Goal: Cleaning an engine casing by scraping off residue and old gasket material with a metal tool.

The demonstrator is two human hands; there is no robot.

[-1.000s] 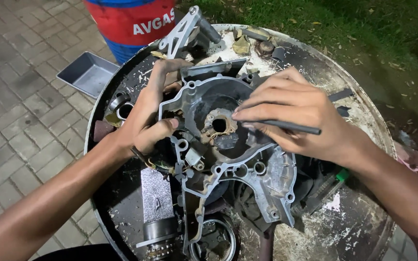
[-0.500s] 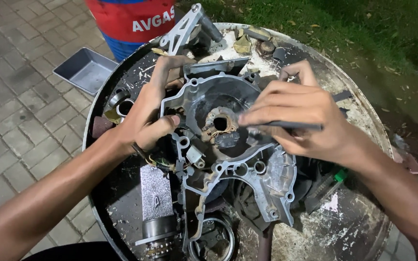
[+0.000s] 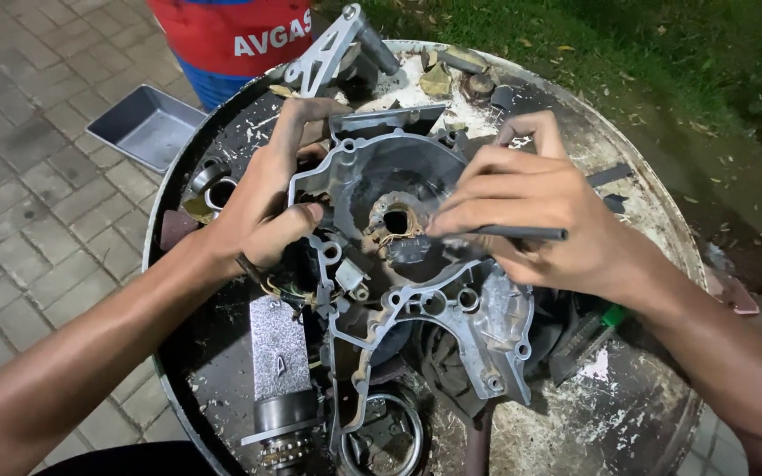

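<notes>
My left hand (image 3: 262, 207) grips the grey cast-metal engine cover (image 3: 416, 291) at frame centre | my right hand (image 3: 531, 216) pinches a thin dark metal rod (image 3: 522, 233) | round, paint-flecked tabletop (image 3: 628, 414) beneath.

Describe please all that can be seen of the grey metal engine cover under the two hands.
The engine cover is a grey cast-metal piece, dull and grimy, with a round hollow, a central hole, ribs and bolt holes along its rim. It lies with the hollow side up on a dirty round drum top, among other parts. The left hand grips its left edge, thumb on the rim. The right hand rests over its right side and holds a thin dark tool whose tip points toward the central hole.
</notes>
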